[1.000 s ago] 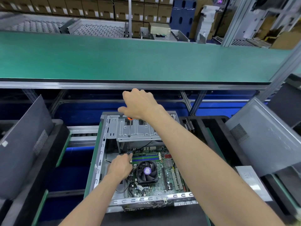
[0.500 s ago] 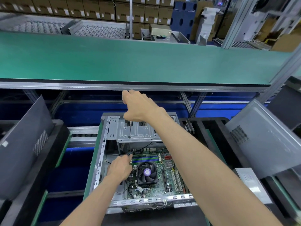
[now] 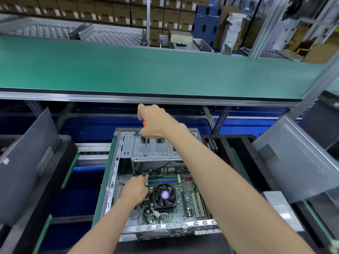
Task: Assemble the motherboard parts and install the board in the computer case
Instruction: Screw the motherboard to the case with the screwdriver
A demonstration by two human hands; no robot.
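A long green bench (image 3: 146, 70) runs across a warehouse stacked with cartons; below it an open computer case (image 3: 117, 180) lies on its side. The motherboard (image 3: 183, 198) already sits inside, fan (image 3: 164, 195) and memory sticks (image 3: 163, 180) fitted, so assembly looks largely done. The right hand (image 3: 156, 121) is wrapped around a screwdriver (image 3: 145, 145) whose shaft drops past the drive cage (image 3: 156, 151) toward the board's far corner. There the left hand (image 3: 134, 189) pinches something small at its fingertips, perhaps a screw; I cannot tell. Fastening the board seems to remain.
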